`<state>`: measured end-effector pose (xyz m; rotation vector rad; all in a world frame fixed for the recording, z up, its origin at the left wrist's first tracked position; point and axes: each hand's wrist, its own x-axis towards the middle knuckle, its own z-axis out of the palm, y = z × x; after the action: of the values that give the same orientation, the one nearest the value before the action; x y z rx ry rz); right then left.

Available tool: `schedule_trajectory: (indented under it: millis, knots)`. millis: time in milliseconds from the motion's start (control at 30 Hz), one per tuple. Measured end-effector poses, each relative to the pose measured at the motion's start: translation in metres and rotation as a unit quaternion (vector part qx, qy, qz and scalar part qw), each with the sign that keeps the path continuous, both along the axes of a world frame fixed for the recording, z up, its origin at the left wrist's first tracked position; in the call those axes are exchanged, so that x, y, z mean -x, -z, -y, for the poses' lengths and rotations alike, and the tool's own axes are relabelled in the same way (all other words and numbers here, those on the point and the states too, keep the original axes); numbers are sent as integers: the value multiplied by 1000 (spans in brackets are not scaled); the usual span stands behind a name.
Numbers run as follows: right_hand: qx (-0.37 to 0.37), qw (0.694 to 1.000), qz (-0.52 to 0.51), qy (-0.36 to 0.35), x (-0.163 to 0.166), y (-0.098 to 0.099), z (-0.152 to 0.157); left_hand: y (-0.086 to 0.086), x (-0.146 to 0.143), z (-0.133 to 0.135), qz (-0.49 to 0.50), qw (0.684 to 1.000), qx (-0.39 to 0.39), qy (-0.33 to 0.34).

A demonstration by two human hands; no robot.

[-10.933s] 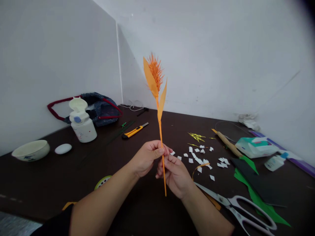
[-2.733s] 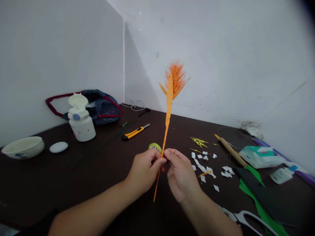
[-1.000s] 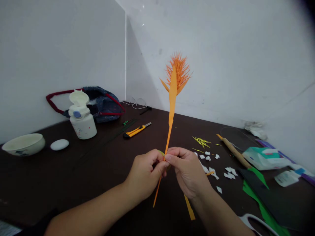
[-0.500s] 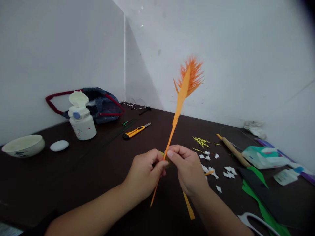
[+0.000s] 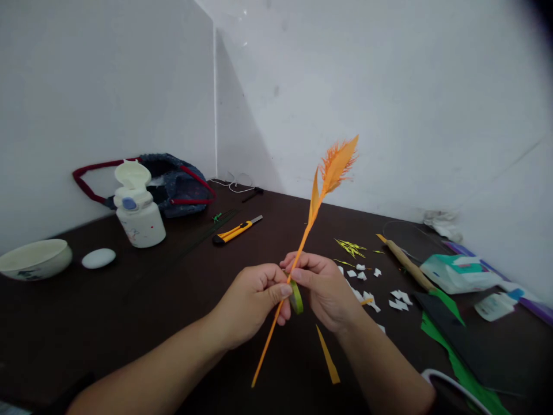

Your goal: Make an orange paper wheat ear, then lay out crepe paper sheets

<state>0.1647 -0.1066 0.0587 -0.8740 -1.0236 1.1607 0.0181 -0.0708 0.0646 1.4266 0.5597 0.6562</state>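
Note:
Between both hands leans an orange paper flower (image 5: 341,164) with a fringed head, long pointed leaves and a thin orange stem (image 5: 268,340). My left hand (image 5: 254,297) is closed, pinching the stem low down between thumb and fingers. Just above it, my right hand (image 5: 322,288) pinches the same stem. A narrow roll of yellow-green tape (image 5: 296,298) hangs behind the stem, between the hands; which fingers support it is partly hidden. Under my right hand a loose orange paper strip (image 5: 329,357) lies on the dark table.
At left are a bowl (image 5: 34,259), a white oval object (image 5: 98,258), an open-lidded bottle (image 5: 140,216) and a bag (image 5: 185,187). A yellow utility knife (image 5: 237,231) lies mid-table. White paper bits (image 5: 401,300), yellow pieces (image 5: 349,248), green paper (image 5: 444,340) and scissors (image 5: 453,392) are at right.
The flower has turned about its stem, and its head sits lower. More stem shows below my left hand, and the tape roll is now more visible.

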Motion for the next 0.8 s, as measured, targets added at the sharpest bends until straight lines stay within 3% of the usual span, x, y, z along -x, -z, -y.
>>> schedule_trajectory:
  millis: [200,467,633,800]
  knots:
    - [7,1000,-1,-27,-2,-2,0,0,-1,-1,-5,1000,-14,23]
    - [-11,996,72,50,-6,-1,-2,2,-5,-1,-15,999,44,-17]
    - [3,992,100,78,-5,-3,-1,0,-7,1,-39,997,12,-63]
    - [4,991,120,62,-6,-6,2,-1,-5,2,-38,998,8,-49]
